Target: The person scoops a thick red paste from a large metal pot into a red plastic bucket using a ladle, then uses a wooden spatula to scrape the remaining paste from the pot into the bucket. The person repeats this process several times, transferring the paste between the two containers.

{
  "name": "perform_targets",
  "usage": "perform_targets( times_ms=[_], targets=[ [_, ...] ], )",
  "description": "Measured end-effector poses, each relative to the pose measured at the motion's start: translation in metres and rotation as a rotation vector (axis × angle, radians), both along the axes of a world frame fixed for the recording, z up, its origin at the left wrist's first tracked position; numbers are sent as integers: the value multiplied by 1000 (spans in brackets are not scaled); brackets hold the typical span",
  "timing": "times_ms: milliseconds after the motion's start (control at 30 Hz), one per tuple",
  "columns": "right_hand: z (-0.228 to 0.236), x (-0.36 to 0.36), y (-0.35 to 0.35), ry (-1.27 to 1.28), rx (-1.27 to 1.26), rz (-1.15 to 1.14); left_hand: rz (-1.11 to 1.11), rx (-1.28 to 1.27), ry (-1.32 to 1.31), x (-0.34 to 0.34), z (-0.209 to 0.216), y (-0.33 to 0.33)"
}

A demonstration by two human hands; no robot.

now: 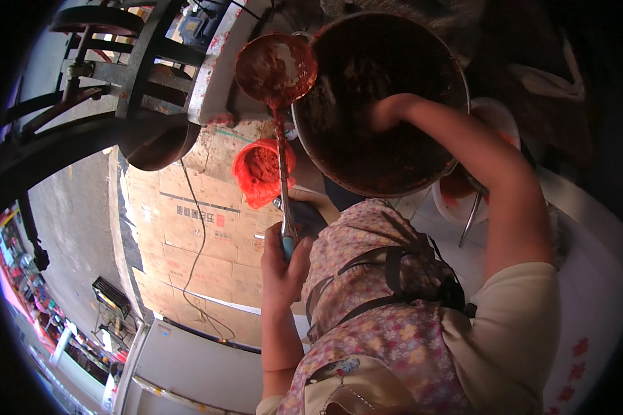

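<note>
My left hand is closed round the blue-ended handle of a long metal ladle. Red paste coats the ladle's bowl, which is beside the left rim of a large, deep pot. My right hand reaches down inside this pot; its fingers are lost in shadow and blur. Dark red smears show on the pot's inner wall. Below the ladle's shaft, a container lined with a red plastic bag holds chunky red paste.
Right of the pot, partly behind my right forearm, are a pale bowl and a basin with red residue and a metal handle. Flattened cardboard covers the floor, crossed by a cable. A dark metal frame stands at the upper left.
</note>
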State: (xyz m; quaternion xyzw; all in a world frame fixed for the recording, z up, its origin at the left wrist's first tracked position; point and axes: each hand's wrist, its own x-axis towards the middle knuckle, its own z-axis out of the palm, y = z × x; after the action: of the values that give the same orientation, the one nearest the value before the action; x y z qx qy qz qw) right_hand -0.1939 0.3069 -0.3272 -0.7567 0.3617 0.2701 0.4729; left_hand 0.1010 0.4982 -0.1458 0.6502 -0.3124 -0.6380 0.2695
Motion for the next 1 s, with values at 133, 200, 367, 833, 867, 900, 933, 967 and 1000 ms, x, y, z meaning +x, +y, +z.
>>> perform_targets(
  times_ms=[133,200,367,833,867,900,933,967,1000],
  targets=[
    [84,-20,1,128,243,-172,-61,-46,-28,3,2,1],
    [118,-34,12,69,317,-358,-81,-35,-21,6,6,3],
    [180,-74,45,-257,-7,-716,-183,-8,-73,10,23,-2],
    [146,-33,81,-154,-1134,-556,-429,-81,-94,-9,42,-21],
    [141,-35,80,-62,-1105,-540,-413,-78,-95,-10,41,-22],
    [138,-36,81,-116,-1129,-545,-394,-73,-98,-11,40,-23],
    [137,-36,82,-185,-1180,-567,-381,-63,-100,-11,40,-24],
    [138,-36,83,-319,-1281,-558,-375,-34,-114,-12,40,-25],
    [141,-35,84,-227,-1176,-609,-369,-9,-128,-12,40,-27]
  ],
)
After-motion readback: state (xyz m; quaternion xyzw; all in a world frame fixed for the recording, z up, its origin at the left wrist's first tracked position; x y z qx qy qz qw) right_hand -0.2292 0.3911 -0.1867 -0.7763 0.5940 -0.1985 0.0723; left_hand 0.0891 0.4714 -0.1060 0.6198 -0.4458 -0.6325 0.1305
